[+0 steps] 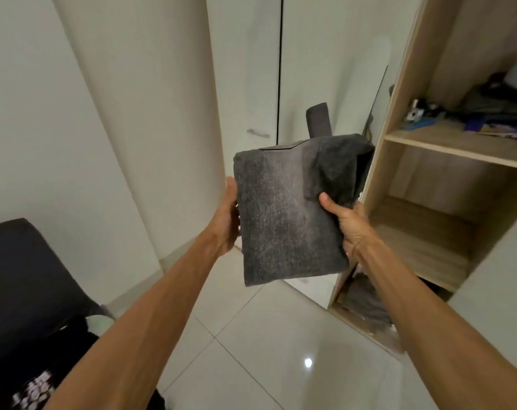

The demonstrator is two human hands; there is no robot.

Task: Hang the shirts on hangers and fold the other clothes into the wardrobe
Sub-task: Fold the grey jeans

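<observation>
The folded grey garment (pixel 280 214) is held in mid-air before the open wardrobe (pixel 397 113), with its long axis running away from the person and its far end tipped slightly right. The left hand (pixel 229 216) grips its left edge. The right hand (pixel 349 226) pinches the right edge, thumb on top and fingers hidden beneath; a wooden shelf (pixel 428 241) opens just to its right, above the tiled floor (pixel 266 335).

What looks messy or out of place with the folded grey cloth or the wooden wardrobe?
The folded dark grey garment is bunched loose at its upper right corner, above the right hand. The wardrobe's upper wooden shelf holds a jumbled heap.
</observation>
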